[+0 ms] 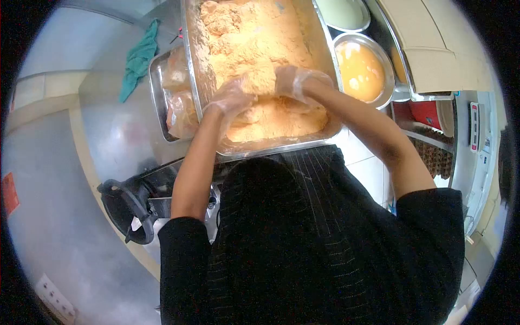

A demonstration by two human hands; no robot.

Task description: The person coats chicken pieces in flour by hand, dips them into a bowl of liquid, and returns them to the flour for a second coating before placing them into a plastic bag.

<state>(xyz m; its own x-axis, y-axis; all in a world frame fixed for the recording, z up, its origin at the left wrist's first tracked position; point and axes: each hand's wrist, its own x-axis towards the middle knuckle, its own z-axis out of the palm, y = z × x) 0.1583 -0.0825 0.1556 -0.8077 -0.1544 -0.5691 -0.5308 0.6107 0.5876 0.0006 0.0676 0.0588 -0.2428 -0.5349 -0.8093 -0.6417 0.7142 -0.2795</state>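
Two hands in thin clear gloves work inside a large steel tray point(271, 148), and everything else sits around that tray. Nearest the person, below and left of the tray's near rim, a black handled tool point(128, 208) hangs off the edge of the bench point(108, 127). The near rim itself overhangs the bench edge, close to the person's chest.

Just past that rim, the left hand point(233, 100) presses palm down on the crumb coating point(249, 43), fingers spread and partly sunk in. The right hand point(299, 81) sits just beside it, curled over the same mound. Whether either grip closes on something beneath the crumbs cannot be told. The orange crumbs fill the tray nearly wall to wall, heaped higher toward its far end.

Touching the tray's left wall is a smaller tray point(156, 86) of bagged pieces. Bare bench lies open left of that. Against the tray's right wall stands a bowl of yellow liquid point(360, 70), so that side is crowded. Farther off, a teal cloth point(138, 57) lies beyond the smaller tray, and a pale bowl point(344, 13) sits by the tray's far right corner.
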